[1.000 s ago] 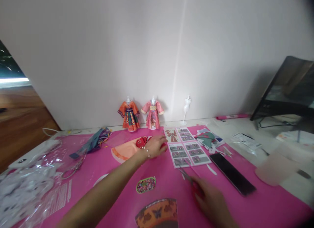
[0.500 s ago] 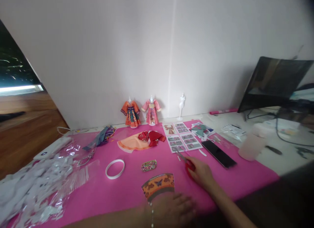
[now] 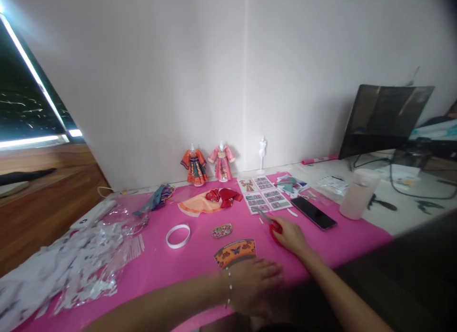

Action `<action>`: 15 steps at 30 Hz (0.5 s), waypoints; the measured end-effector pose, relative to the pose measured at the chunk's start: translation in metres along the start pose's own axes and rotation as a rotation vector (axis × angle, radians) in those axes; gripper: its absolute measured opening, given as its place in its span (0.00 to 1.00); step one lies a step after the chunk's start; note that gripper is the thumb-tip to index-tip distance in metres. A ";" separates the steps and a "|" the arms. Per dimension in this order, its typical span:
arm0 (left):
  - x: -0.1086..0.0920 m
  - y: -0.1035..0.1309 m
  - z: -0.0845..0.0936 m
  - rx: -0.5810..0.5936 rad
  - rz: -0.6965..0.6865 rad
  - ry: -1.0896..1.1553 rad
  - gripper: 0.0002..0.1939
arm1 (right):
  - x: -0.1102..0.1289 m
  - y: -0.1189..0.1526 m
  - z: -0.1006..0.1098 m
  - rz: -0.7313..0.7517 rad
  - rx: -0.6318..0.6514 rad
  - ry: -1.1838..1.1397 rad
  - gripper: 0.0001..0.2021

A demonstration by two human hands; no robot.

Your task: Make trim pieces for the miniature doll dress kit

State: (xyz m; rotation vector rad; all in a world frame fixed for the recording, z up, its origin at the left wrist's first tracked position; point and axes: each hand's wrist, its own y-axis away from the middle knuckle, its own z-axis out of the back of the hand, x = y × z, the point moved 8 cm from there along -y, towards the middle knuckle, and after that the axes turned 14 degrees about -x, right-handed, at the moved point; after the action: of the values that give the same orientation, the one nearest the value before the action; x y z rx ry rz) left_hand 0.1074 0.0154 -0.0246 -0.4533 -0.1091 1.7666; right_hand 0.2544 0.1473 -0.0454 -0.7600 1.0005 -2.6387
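My right hand (image 3: 290,234) is closed on the red handles of a pair of scissors (image 3: 274,223). The blades point away toward a printed instruction sheet (image 3: 266,195) and lie over the pink mat. My left hand (image 3: 254,283) lies flat, palm down, near the mat's front edge, with its fingers stretched out to the right. Just beyond it is a curved orange fabric piece (image 3: 235,250) with a butterfly print, partly behind the hand. A small oval beaded item (image 3: 222,230) and a roll of white tape (image 3: 178,236) lie further left.
Two dressed mini mannequins (image 3: 195,166) and a bare white one (image 3: 262,155) stand by the wall. A peach skirt with red cloth (image 3: 209,202) lies in front. Plastic bags and white scraps (image 3: 85,256) cover the left. At right are a phone (image 3: 313,212), a bottle (image 3: 360,195) and a monitor (image 3: 387,120).
The camera view has shifted and is less blurred on the table. My left hand stays flat by the orange piece, and my right hand keeps hold of the scissors.
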 end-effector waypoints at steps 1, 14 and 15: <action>0.009 -0.002 0.009 -0.038 0.028 -0.025 0.35 | 0.001 0.001 0.001 0.003 0.002 0.001 0.19; 0.323 0.112 0.195 -0.403 1.243 -0.458 0.15 | -0.003 0.004 -0.005 -0.038 0.035 -0.007 0.17; 0.337 0.122 0.199 -0.407 1.296 -0.468 0.15 | -0.004 0.003 -0.004 -0.042 0.026 -0.013 0.17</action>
State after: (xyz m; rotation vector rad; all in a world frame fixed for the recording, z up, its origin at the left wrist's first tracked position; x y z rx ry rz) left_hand -0.1355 0.3400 0.0379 -0.4051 -0.6220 3.1379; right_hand 0.2555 0.1488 -0.0520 -0.8004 0.9555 -2.6734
